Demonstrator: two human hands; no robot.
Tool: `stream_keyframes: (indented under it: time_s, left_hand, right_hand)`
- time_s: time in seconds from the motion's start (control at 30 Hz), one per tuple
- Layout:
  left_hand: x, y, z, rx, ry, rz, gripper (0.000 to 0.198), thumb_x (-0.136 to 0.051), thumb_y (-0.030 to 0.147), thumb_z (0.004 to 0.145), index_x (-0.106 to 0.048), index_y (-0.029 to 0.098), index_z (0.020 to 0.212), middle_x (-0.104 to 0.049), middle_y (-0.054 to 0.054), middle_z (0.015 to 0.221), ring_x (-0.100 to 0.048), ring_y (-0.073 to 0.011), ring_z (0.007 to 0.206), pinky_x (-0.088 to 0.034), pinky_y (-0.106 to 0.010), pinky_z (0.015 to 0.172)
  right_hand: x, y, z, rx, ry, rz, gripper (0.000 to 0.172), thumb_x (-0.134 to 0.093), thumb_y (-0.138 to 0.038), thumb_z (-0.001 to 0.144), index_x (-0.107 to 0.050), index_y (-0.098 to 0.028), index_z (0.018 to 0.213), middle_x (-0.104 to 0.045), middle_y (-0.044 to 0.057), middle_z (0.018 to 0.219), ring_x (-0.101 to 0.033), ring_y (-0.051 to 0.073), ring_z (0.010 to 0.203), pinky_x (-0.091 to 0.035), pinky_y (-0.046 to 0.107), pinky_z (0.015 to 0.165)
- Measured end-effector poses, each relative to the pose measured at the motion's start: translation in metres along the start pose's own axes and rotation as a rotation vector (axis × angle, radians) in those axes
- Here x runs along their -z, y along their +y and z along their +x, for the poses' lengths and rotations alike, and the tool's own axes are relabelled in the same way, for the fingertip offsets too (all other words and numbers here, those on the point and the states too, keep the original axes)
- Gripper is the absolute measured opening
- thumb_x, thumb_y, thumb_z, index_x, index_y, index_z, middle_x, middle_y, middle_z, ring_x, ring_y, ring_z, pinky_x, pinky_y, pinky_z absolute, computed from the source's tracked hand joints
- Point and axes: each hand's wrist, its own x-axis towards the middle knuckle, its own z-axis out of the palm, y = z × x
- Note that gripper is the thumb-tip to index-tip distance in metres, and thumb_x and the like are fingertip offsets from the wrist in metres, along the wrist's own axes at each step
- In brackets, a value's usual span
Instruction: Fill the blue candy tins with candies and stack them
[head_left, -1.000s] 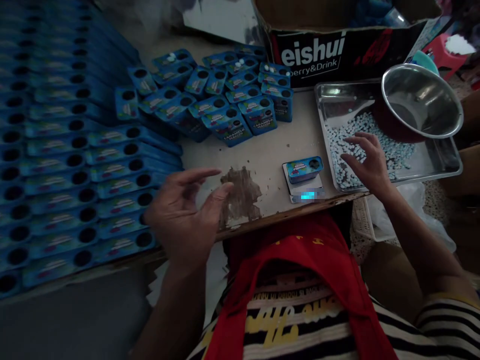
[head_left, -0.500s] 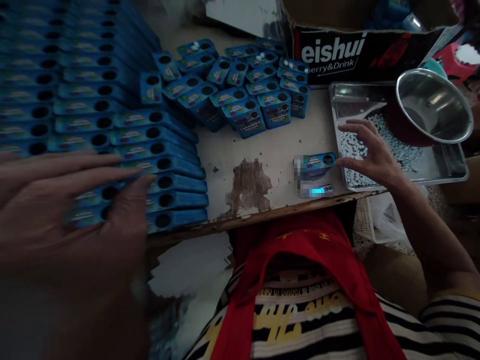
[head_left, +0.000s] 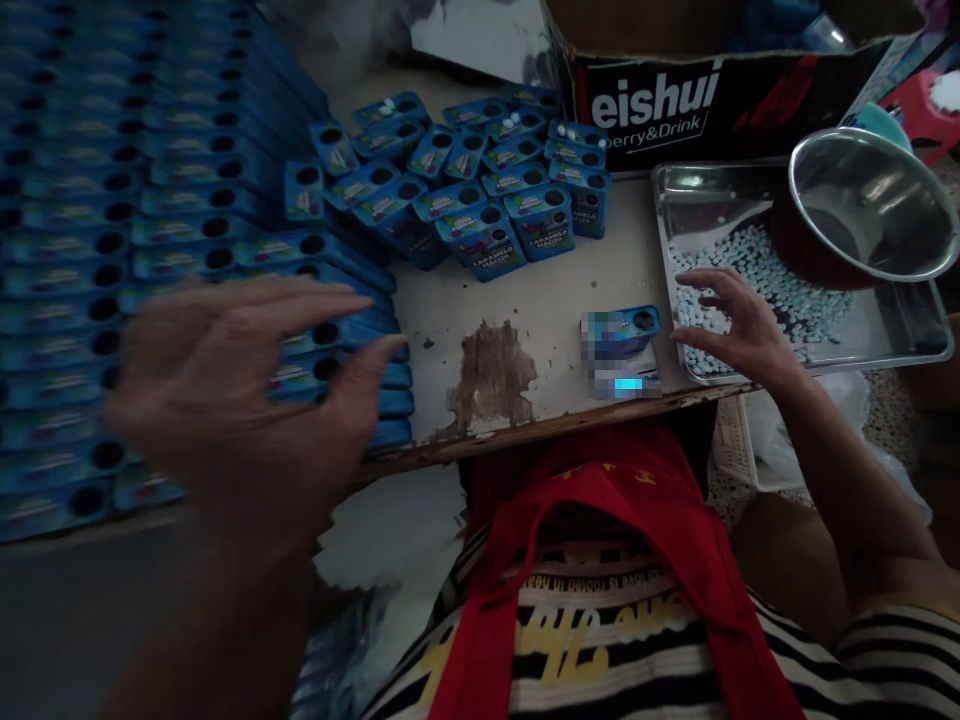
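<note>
My left hand (head_left: 255, 370), a little blurred, hovers over the rows of blue candy boxes (head_left: 112, 245). Its thumb and fingers are apart with nothing between them. My right hand (head_left: 739, 330) hangs at the left side of a metal tray (head_left: 885, 345), fingers curved and spread, holding nothing. Small pale blue and white candies (head_left: 802, 285) are scattered in that tray beneath and beyond the fingers. Left of my right hand, one blue candy box (head_left: 634, 330) with a round dark hole rests on a small digital scale (head_left: 628, 384) whose display glows cyan.
More blue boxes (head_left: 480, 240) stand loosely grouped mid-table, some with white candies on top. A steel bowl (head_left: 874, 205) tilts in the tray. Behind is an open black carton (head_left: 660, 105). The table's worn front edge (head_left: 525, 430) runs close to my red apron (head_left: 600, 490).
My left hand has moved right and slightly up over the box rows. The right hand has shifted slightly left and stays open near the tray's edge. The view has tilted slightly.
</note>
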Motion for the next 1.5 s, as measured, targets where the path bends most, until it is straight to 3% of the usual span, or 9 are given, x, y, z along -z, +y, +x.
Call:
stream_keyframes:
  time_s: [0.13, 0.33, 0.6, 0.77, 0.87, 1.0, 1.07, 1.23, 1.5]
  left_hand:
    - [-0.032, 0.015, -0.018, -0.235, -0.054, 0.136, 0.044, -0.095, 0.047, 0.087, -0.081, 0.03, 0.125, -0.085, -0.005, 0.117, -0.079, -0.0335, 0.114, -0.061, -0.053, 0.113]
    - [-0.094, 0.029, -0.037, -0.051, -0.175, -0.175, 0.069, -0.1, 0.025, 0.082, -0.061, 0.026, 0.14, -0.078, -0.008, 0.131, -0.079, -0.0307, 0.124, -0.063, -0.047, 0.112]
    - [-0.139, 0.041, -0.046, 0.084, -0.305, -0.304, 0.084, -0.103, 0.017, 0.075, -0.058, 0.025, 0.144, -0.076, -0.011, 0.141, -0.075, -0.0306, 0.134, -0.059, -0.047, 0.117]
    - [-0.18, 0.044, -0.047, 0.172, -0.43, -0.471, 0.054, -0.095, 0.028, 0.088, -0.069, 0.022, 0.135, -0.082, -0.009, 0.126, -0.08, -0.0277, 0.118, -0.064, -0.04, 0.105]
    - [-0.187, 0.055, -0.03, -0.064, -0.448, -0.406, 0.028, -0.079, 0.022, 0.101, -0.077, 0.022, 0.129, -0.083, -0.009, 0.121, -0.079, -0.0263, 0.114, -0.063, -0.041, 0.106]
    - [-0.183, 0.074, -0.002, -0.595, -0.37, -0.127, 0.033, -0.059, 0.017, 0.113, -0.078, 0.033, 0.135, -0.081, -0.005, 0.136, -0.068, -0.0273, 0.136, -0.035, -0.066, 0.137]
    - [-0.186, 0.076, 0.004, -0.693, -0.36, -0.053, 0.031, -0.059, 0.02, 0.114, -0.079, 0.035, 0.133, -0.081, -0.003, 0.133, -0.068, -0.0266, 0.134, -0.033, -0.066, 0.137]
    - [-0.196, 0.062, -0.001, -0.467, -0.33, -0.03, 0.043, -0.063, 0.011, 0.105, -0.08, 0.035, 0.136, -0.079, -0.006, 0.131, -0.068, -0.0293, 0.121, -0.053, -0.05, 0.111]
    - [-0.186, 0.053, -0.006, -0.03, -0.304, -0.384, 0.026, -0.078, 0.022, 0.098, -0.079, 0.029, 0.123, -0.078, -0.005, 0.123, -0.073, -0.0269, 0.119, -0.06, -0.041, 0.108]
  right_hand:
    - [-0.007, 0.003, -0.005, -0.138, 0.075, 0.1, 0.043, -0.09, -0.045, 0.088, -0.082, -0.028, 0.127, -0.078, 0.008, 0.126, -0.075, 0.029, 0.114, -0.066, 0.053, 0.103]
    - [-0.014, -0.005, -0.005, -0.154, 0.085, 0.156, 0.034, -0.088, -0.038, 0.086, -0.084, -0.028, 0.119, -0.081, 0.007, 0.118, -0.077, 0.027, 0.104, -0.068, 0.049, 0.096]
    - [-0.016, 0.002, -0.004, -0.107, -0.016, 0.159, 0.042, -0.086, -0.034, 0.086, -0.082, -0.03, 0.127, -0.078, 0.008, 0.126, -0.075, 0.029, 0.115, -0.067, 0.05, 0.098]
    - [-0.027, -0.007, 0.002, -0.139, 0.006, 0.283, 0.05, -0.088, -0.028, 0.082, -0.08, -0.031, 0.132, -0.077, 0.007, 0.139, -0.07, 0.029, 0.13, -0.06, 0.05, 0.113]
    - [-0.036, -0.012, 0.0, -0.399, 0.121, 0.637, 0.036, -0.086, -0.04, 0.091, -0.081, -0.029, 0.125, -0.081, 0.005, 0.129, -0.075, 0.023, 0.123, -0.06, 0.042, 0.114]
    - [-0.046, -0.013, -0.002, -0.649, 0.142, 1.129, 0.027, -0.075, -0.046, 0.102, -0.084, -0.023, 0.113, -0.084, 0.005, 0.111, -0.077, 0.017, 0.099, -0.066, 0.03, 0.094]
    - [-0.051, -0.011, 0.001, -0.686, 0.133, 1.29, 0.023, -0.069, -0.04, 0.107, -0.083, -0.021, 0.108, -0.084, 0.005, 0.103, -0.076, 0.016, 0.091, -0.066, 0.026, 0.085]
    - [-0.059, -0.006, 0.013, -0.812, 0.184, 1.509, 0.024, -0.06, -0.019, 0.109, -0.074, -0.021, 0.09, -0.081, 0.003, 0.088, -0.076, 0.016, 0.085, -0.068, 0.026, 0.079]
    - [-0.062, -0.005, 0.017, -0.819, 0.149, 1.522, 0.015, -0.068, -0.019, 0.105, -0.068, -0.022, 0.09, -0.083, 0.005, 0.096, -0.079, 0.019, 0.09, -0.072, 0.03, 0.087]
